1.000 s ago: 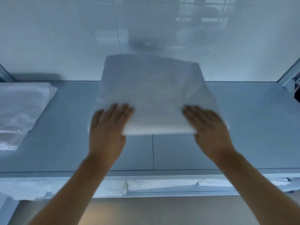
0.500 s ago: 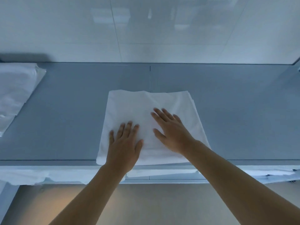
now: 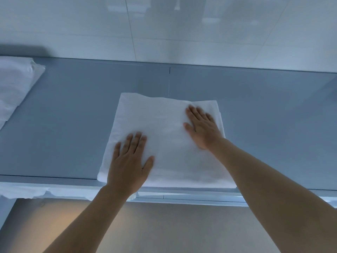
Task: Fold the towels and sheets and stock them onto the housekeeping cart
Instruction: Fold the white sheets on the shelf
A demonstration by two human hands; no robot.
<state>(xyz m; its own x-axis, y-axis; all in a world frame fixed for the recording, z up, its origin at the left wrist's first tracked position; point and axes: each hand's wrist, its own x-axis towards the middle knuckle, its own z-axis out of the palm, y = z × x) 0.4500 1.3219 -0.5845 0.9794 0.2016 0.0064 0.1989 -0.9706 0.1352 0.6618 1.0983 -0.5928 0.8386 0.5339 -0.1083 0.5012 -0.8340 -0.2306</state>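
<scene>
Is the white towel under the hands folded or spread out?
Folded: the towel is a compact rectangle with stacked layers at its right edge, both hands flat on it.

No readable text, label, brand, number or sign on any surface in view.

folded towels (image 3: 164, 136): 1 | linen piles (image 3: 12, 84): 1 | hands (image 3: 127, 165): 2

towel (image 3: 164, 139) centre on shelf (image 3: 73, 115) | linen stack (image 3: 14, 84) far left
</scene>
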